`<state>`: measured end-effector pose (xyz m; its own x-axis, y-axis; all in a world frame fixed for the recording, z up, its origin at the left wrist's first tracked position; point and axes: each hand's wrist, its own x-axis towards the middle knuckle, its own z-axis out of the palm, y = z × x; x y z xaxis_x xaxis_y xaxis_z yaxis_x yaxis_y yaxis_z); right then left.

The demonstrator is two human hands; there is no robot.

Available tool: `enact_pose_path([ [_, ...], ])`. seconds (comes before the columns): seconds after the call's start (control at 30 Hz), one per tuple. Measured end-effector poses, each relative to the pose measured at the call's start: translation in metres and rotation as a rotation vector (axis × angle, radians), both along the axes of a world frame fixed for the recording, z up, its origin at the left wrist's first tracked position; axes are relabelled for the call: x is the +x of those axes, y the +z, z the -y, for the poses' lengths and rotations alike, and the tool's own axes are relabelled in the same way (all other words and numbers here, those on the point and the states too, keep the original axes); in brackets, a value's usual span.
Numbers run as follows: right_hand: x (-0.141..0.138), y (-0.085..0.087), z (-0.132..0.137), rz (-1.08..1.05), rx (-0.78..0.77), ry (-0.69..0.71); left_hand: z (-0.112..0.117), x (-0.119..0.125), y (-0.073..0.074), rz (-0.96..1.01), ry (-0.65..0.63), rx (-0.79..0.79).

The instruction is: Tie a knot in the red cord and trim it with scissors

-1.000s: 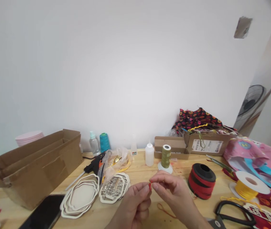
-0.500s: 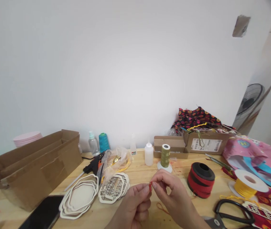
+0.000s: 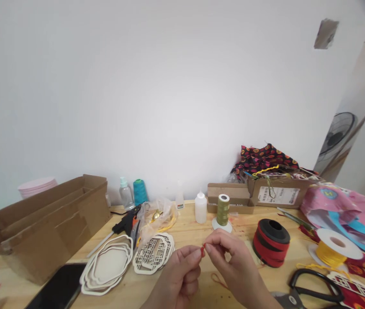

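Observation:
A small piece of red cord (image 3: 203, 250) is pinched between the fingertips of both hands, above the front middle of the table. My left hand (image 3: 182, 274) grips it from the left with thumb and forefinger, the other fingers curled in. From the right, my right hand (image 3: 230, 262) pinches its upper end. Whether the cord is knotted is too small to tell. A thin reddish cord loop (image 3: 218, 281) lies on the wood below, between the hands. The spool of red ribbon (image 3: 271, 243) stands right of my right hand, and black-handled scissors (image 3: 314, 292) lie nearer the front.
Pale lattice cutouts (image 3: 154, 254) and plain frames (image 3: 107, 266) lie to the left, beside a black phone (image 3: 58, 289) and a long cardboard box (image 3: 56, 236). Behind the hands stand a white squeeze bottle (image 3: 200, 209) and an olive thread spool (image 3: 223, 211). A yellow cord spool (image 3: 332, 253) is at right.
Both hands stay in nearly the same place, still pinching the red cord. Slightly more of the red shows between the fingertips, and the view has shifted a little.

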<state>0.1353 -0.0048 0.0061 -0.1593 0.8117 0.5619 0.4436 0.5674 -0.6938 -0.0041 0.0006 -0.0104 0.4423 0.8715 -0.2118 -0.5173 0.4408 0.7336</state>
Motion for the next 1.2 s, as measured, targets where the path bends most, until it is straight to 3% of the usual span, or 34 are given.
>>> enact_pose_path([
  [0.1,0.0011,-0.0001,-0.0005,0.025,-0.011,0.007,-0.0013,-0.0003,-0.0003,-0.002,0.005,-0.004],
  [0.27,0.0050,0.0018,0.0014,0.145,0.154,-0.015,-0.0013,0.0003,0.0009,-0.016,0.002,-0.020],
  [0.5,0.0066,0.0024,-0.0007,0.143,0.164,-0.019,-0.0013,-0.0010,-0.0008,-0.017,0.001,-0.018],
  [0.87,0.0058,0.0025,-0.0010,0.249,0.320,-0.079,-0.0004,-0.0006,-0.0003,-0.053,0.015,0.012],
  [1.2,0.0069,0.0057,0.0042,0.081,0.288,-0.089,-0.0019,0.0020,0.0035,-0.138,0.135,0.125],
])
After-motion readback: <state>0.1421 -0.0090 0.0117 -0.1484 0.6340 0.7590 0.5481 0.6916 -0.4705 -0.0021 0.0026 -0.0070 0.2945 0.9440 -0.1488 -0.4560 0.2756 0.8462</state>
